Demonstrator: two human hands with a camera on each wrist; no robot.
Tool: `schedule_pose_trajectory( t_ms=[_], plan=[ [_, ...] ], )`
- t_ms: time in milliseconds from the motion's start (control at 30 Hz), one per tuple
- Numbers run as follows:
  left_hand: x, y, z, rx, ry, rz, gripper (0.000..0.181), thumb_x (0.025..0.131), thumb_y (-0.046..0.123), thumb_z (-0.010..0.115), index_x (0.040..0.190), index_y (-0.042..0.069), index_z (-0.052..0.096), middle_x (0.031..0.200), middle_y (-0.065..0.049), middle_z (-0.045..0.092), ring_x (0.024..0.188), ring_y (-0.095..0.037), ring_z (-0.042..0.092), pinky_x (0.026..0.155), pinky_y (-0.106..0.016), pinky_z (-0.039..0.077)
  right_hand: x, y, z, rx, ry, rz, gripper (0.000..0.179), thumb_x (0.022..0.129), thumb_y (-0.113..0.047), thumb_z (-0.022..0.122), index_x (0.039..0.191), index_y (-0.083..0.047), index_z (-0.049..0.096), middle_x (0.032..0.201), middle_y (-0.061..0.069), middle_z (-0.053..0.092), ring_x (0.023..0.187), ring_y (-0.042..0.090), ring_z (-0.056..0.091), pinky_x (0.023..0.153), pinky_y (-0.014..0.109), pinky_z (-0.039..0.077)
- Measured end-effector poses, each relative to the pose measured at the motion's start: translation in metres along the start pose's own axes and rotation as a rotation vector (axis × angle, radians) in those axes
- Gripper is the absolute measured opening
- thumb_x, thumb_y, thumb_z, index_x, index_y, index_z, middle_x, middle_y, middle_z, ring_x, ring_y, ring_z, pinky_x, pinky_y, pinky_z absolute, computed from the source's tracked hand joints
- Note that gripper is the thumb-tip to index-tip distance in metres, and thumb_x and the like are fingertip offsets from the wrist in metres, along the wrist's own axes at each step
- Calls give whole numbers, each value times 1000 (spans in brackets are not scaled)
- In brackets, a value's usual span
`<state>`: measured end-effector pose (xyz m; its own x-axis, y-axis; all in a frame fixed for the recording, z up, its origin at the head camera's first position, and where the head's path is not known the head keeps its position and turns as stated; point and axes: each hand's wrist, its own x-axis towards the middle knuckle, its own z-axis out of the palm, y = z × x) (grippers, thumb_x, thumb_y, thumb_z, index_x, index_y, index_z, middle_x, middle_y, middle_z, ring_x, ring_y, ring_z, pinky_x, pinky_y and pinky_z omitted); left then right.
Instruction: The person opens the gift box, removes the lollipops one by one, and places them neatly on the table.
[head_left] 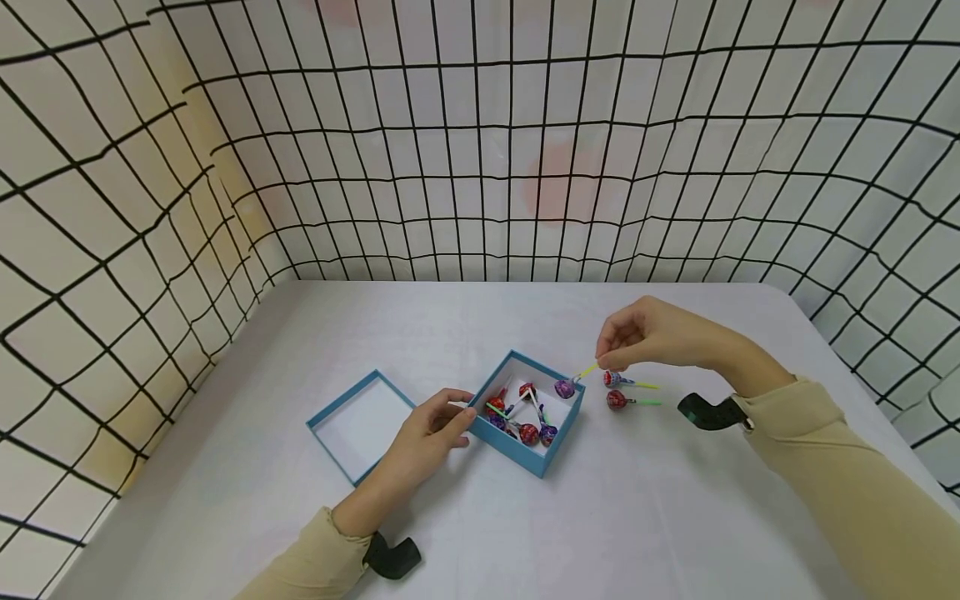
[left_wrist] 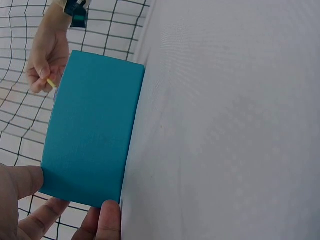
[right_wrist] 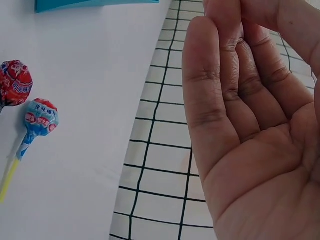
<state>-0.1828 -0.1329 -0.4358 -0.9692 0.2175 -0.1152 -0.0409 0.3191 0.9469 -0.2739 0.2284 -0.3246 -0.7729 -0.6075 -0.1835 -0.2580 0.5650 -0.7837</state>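
A blue box (head_left: 504,444) without its lid stands on the table, several wrapped lollipops (head_left: 528,434) inside it. My left hand (head_left: 422,435) holds its left corner, thumb at the rim and fingers against the wall; the left wrist view shows the box's outer side (left_wrist: 92,130) beside those fingertips. Over the box's right corner hangs a purple-wrapped lollipop (head_left: 565,388), its yellow stick pinched between my right thumb and fingers. That right hand (head_left: 652,333) is above the table; in the right wrist view its palm (right_wrist: 265,150) shows, while the held lollipop is out of sight.
Right of the box lie a blue-and-red lollipop (head_left: 613,379) with a yellow stick and a red lollipop (head_left: 617,400) with a green stick. The blue-edged lid (head_left: 341,408) lies left of the box, inner side up. Black-gridded white cloth (head_left: 465,150) surrounds the table.
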Motion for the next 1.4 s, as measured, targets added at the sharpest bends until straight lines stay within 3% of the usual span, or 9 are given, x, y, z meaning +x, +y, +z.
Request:
schedule_pose_trajectory(
  t_ms=[367, 933, 1233, 1400],
  plan=[
    [1, -1, 0, 0, -2, -2, 33, 110, 31, 64, 140, 17, 65, 130, -14, 72, 98, -21, 76, 99, -46, 63, -17, 14, -6, 52, 28, 2, 18, 98, -19, 80, 103, -4, 75, 90, 4, 78, 83, 19, 72, 80, 31, 61],
    [0, -1, 0, -6, -2, -10, 34, 110, 31, 64, 140, 18, 65, 130, -14, 71, 99, -21, 76, 100, -45, 63, -36, 36, -7, 87, 79, 15, 18, 98, -19, 79, 104, -2, 73, 90, 15, 75, 82, 22, 70, 83, 32, 59],
    [0, 0, 0, -2, 7, -11, 33, 110, 31, 64, 140, 18, 65, 130, -14, 72, 98, -21, 76, 99, -45, 63, -53, 54, -5, 141, 80, 6, 15, 100, -13, 75, 105, 0, 71, 93, 1, 76, 87, 23, 70, 86, 32, 60],
    [0, 0, 0, -12, 9, -8, 32, 110, 30, 64, 139, 17, 65, 130, -15, 71, 98, -21, 75, 98, -44, 63, -59, 67, -3, 163, 65, -6, 14, 102, -12, 73, 106, 2, 71, 97, 8, 78, 88, 24, 72, 86, 31, 61]
  ],
)
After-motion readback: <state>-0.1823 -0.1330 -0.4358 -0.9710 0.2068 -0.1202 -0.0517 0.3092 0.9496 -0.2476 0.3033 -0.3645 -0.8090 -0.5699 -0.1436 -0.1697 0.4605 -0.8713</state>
